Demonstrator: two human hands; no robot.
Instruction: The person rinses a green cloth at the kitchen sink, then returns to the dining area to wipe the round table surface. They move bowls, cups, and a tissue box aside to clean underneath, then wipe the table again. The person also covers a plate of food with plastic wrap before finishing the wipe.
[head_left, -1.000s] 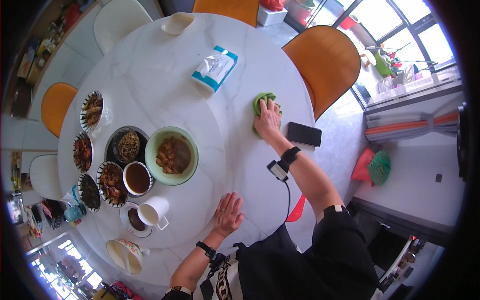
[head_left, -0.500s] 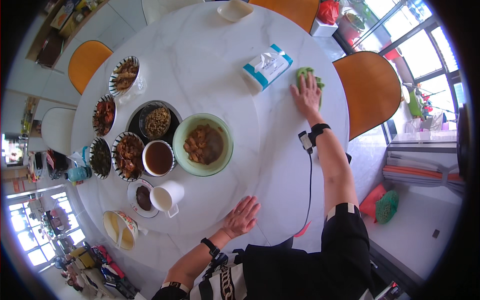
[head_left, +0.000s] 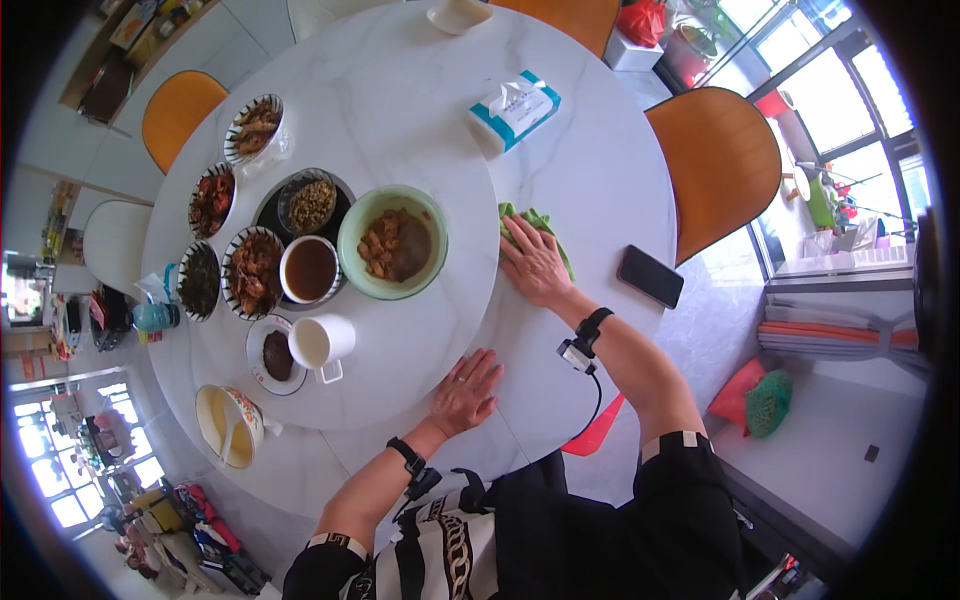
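My right hand (head_left: pixel 538 265) lies flat, fingers stretched out, on a crumpled green cloth (head_left: pixel 561 244). It presses the cloth to the white marbled table (head_left: pixel 610 190), just outside the rim of the round inner top (head_left: pixel 420 130). Part of the cloth is hidden beneath my palm. Nearer to me, my left hand (head_left: pixel 467 390) rests with outspread fingers at the edge of the inner top, holding nothing. A dark phone (head_left: pixel 650 277) lies right of the cloth, and a blue-and-white tissue pack (head_left: pixel 516 108) lies farther back.
On the left half stand a green bowl (head_left: pixel 347 243) of food, several striped bowls, a bowl of brown liquid (head_left: pixel 309 270), a white mug (head_left: pixel 325 342) and a flowered bowl (head_left: pixel 246 427) with a spoon. Orange chairs (head_left: pixel 715 170) surround the table. A cable (head_left: pixel 590 420) hangs from my right wrist.
My right hand has drawn the green cloth leftward and nearer to me, from beside the tissue pack to the inner top's rim. The phone, mostly hidden before, now shows. My left hand stays resting.
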